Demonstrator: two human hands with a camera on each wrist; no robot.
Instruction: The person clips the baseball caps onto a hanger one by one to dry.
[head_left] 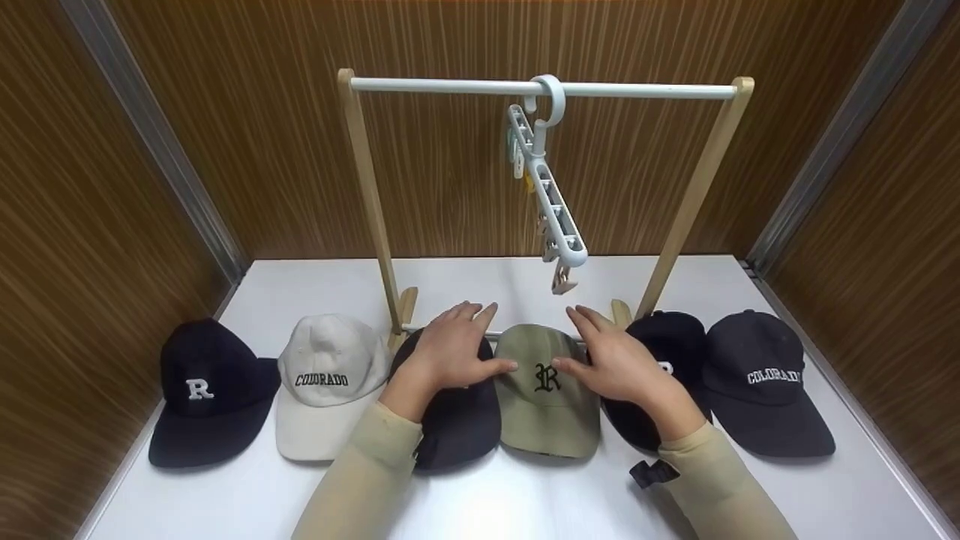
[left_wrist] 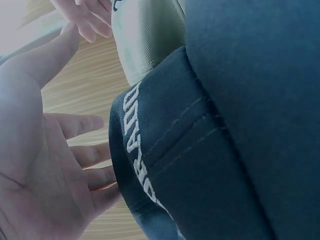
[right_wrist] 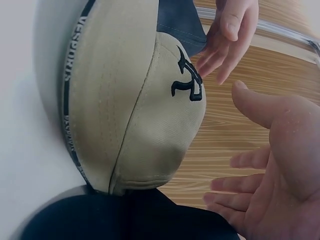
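Holds the left hand (head_left: 450,352) over the dark navy cap (head_left: 461,431) and the right hand (head_left: 619,360) over the black cap (head_left: 670,334), both empty, fingers extended and loose, thumbs pointing in over the olive cap (head_left: 544,424). Has that cap lying on the white worktop (head_left: 240,495), between the other two, in front of the rack (head_left: 365,172). Suggests a reach towards it or a straightening of the row. Calls next, probably, for curling fingers round the olive crown from both sides, clear of both neighbours and the hanger (head_left: 537,159) above.

place: panelled booth (head_left: 847,247) | wood-grain walls (head_left: 442,180) | metal corner strips (head_left: 156,131) | white tabletop (head_left: 187,502)
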